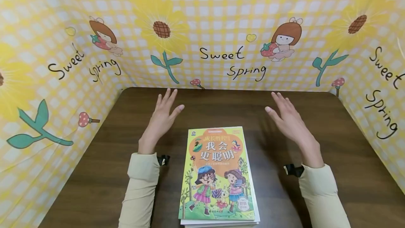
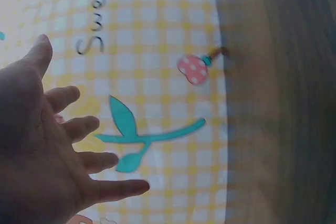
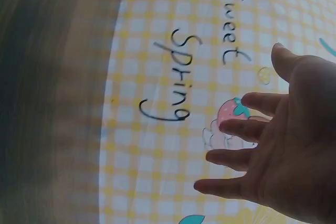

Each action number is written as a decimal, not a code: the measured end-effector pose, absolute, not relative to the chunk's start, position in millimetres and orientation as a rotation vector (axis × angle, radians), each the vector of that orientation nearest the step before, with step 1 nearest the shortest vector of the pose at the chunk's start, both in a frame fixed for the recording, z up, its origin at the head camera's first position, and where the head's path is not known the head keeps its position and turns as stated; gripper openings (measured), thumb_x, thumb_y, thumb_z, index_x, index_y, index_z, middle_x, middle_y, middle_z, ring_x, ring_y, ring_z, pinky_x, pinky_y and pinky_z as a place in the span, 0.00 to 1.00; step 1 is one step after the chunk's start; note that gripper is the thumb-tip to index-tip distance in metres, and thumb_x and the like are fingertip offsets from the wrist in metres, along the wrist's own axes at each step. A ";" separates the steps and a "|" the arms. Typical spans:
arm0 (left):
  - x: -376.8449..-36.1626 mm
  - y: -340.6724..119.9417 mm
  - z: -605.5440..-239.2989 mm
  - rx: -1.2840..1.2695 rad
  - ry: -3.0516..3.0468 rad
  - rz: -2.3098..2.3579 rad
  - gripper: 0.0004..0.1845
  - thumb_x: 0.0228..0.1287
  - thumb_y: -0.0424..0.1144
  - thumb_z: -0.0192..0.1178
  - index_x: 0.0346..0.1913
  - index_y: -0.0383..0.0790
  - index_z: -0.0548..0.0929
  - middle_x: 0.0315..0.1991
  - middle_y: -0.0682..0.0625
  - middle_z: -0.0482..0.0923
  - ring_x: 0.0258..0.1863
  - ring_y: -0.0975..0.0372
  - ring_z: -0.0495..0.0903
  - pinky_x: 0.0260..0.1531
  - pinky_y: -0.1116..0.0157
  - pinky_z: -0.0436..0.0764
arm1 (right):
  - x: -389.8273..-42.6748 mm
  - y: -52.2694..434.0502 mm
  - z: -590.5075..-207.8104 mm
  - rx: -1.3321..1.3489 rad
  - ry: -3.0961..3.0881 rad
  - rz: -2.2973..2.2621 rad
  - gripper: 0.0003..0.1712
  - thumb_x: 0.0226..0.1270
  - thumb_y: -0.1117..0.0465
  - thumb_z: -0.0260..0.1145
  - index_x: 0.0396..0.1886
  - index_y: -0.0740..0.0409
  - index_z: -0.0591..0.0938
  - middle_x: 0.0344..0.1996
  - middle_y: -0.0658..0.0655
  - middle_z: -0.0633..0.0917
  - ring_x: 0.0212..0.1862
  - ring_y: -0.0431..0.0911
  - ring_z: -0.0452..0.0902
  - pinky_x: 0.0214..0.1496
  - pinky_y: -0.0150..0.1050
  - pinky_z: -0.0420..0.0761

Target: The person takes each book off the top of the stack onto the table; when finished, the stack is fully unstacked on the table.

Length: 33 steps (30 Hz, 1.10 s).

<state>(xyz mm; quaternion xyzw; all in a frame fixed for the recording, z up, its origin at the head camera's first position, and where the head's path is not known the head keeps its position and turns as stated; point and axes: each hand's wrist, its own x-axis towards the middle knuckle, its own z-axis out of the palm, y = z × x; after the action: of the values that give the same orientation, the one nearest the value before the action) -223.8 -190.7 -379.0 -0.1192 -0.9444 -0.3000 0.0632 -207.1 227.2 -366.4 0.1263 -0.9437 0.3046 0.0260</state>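
Lying flat on the dark wooden table (image 1: 332,150), a stack of picture books (image 1: 217,178) sits at the six o'clock side of the head view, its near end right at the table's near edge and its spine running toward twelve o'clock. The top cover is yellow-green with cartoon children and orange lettering; thinner white edges of other books show beneath it at the bottom and right side.

Bare tabletop stretches out on both sides of the stack, toward nine and three o'clock, and more of it lies beyond the stack toward twelve. A yellow checked backdrop (image 1: 221,27) printed with sunflowers and "Sweet Spring" walls the table in on three sides, meeting the wood at its far, left and right edges.

The left hand (image 1: 162,119) hovers at about ten o'clock from the stack's far corner, fingers straight and spread, holding nothing. The right hand (image 1: 289,119) hovers at about two o'clock, fingers likewise straight and fanned, also holding nothing. Both are apart from the books, which lie between and nearer than the two hands. Each wrist view shows only its own splayed fingers before the backdrop, with a blurred strip of table.
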 end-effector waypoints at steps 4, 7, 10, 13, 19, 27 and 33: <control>-207.6 -190.2 -372.3 -0.449 -2.861 -1.038 0.37 0.72 0.59 0.44 0.77 0.50 0.49 0.78 0.51 0.35 0.75 0.50 0.30 0.66 0.37 0.45 | -196.7 221.1 -362.3 0.509 -2.904 1.098 0.39 0.77 0.41 0.45 0.78 0.49 0.46 0.77 0.59 0.46 0.75 0.60 0.38 0.68 0.68 0.46; -188.1 -192.9 -370.4 -0.505 -2.902 -1.120 0.35 0.73 0.59 0.44 0.77 0.50 0.52 0.78 0.53 0.38 0.76 0.54 0.33 0.68 0.39 0.44 | -185.7 212.6 -363.3 0.588 -2.916 1.190 0.37 0.77 0.41 0.45 0.78 0.42 0.45 0.77 0.56 0.47 0.75 0.58 0.43 0.70 0.63 0.49; -164.9 -196.1 -371.7 -0.567 -2.930 -1.173 0.33 0.73 0.59 0.45 0.76 0.52 0.55 0.77 0.54 0.43 0.76 0.55 0.39 0.68 0.41 0.48 | -172.1 202.5 -366.9 0.683 -2.947 1.222 0.35 0.77 0.42 0.45 0.77 0.34 0.44 0.77 0.53 0.48 0.75 0.56 0.45 0.70 0.62 0.52; -141.2 -197.1 -375.5 -0.633 -2.955 -1.220 0.32 0.73 0.58 0.47 0.75 0.54 0.57 0.76 0.54 0.48 0.74 0.55 0.47 0.68 0.45 0.53 | -156.6 193.9 -374.4 0.792 -2.986 1.270 0.35 0.77 0.42 0.46 0.77 0.31 0.45 0.77 0.50 0.48 0.75 0.54 0.45 0.70 0.61 0.54; -96.8 -193.7 -388.0 -0.661 -2.995 -1.362 0.35 0.69 0.56 0.54 0.75 0.53 0.57 0.74 0.52 0.55 0.72 0.54 0.56 0.66 0.50 0.61 | -122.5 187.7 -388.6 0.912 -3.012 1.425 0.38 0.76 0.47 0.52 0.77 0.33 0.45 0.77 0.49 0.46 0.75 0.55 0.42 0.66 0.66 0.55; -54.4 -184.4 -402.4 -0.498 -2.964 -1.559 0.42 0.63 0.55 0.62 0.76 0.57 0.53 0.75 0.52 0.54 0.71 0.53 0.58 0.63 0.48 0.65 | -86.6 182.0 -400.8 1.001 -2.975 1.451 0.49 0.67 0.52 0.65 0.77 0.34 0.46 0.77 0.40 0.39 0.74 0.59 0.42 0.56 0.69 0.65; -48.4 -176.9 -404.2 -0.434 -2.877 -1.849 0.44 0.62 0.50 0.65 0.76 0.57 0.52 0.74 0.49 0.57 0.67 0.54 0.66 0.59 0.54 0.72 | -79.6 178.7 -408.1 0.991 -2.926 1.508 0.54 0.63 0.54 0.70 0.78 0.36 0.45 0.77 0.43 0.36 0.73 0.64 0.40 0.53 0.73 0.64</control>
<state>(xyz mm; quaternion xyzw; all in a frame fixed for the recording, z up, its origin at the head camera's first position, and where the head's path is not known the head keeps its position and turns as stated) -48.4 -176.9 -404.2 -0.1245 -0.8248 -0.5301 -0.1522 -79.6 178.7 -408.1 0.2851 -0.8418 0.4339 -0.1474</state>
